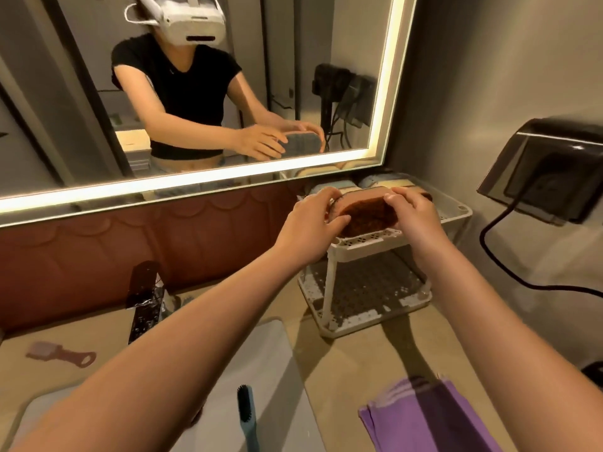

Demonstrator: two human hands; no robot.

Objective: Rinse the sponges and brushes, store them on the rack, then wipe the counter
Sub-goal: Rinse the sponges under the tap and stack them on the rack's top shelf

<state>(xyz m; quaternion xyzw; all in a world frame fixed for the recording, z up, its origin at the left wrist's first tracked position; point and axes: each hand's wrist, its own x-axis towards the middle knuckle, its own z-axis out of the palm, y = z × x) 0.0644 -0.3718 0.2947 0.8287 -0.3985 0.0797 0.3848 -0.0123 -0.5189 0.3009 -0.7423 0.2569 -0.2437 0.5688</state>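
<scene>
A brown sponge (367, 214) with a dark scouring face is held at both ends above the upper tier of a white two-tier rack (368, 243). The left hand (313, 220) is closed on its left end, with the thumb on the scouring face; the right hand (412, 207) is closed on its right end, with the fingers (396, 199) curled over the top edge. The sponge is tilted, its lower edge just above or touching the perforated upper shelf; contact cannot be confirmed. Further sponges (375, 181) are stored at the rear of the same tier, against the wall below the mirror (202, 93).

The lower shelf (365, 291) of the rack is perforated and carries nothing that can be made out. The rack stands on the beige counter (355, 360), near the right-hand wall.

A sink basin (270, 363) is set into the counter to the left of the rack, with a chrome tap (143, 298) behind it. A dark-bristled brush (246, 415) with a blue-grey handle lies in the basin. A small pink brush (60, 353) lies on the counter at the far left. A folded purple cloth (424, 419) lies on the counter at the near right edge.

A dark wall-mounted unit (548, 168) with a black cable (522, 278) is fixed to the right wall. Open counter is left between the rack and the cloth. No legible writing or brand marking is visible.
</scene>
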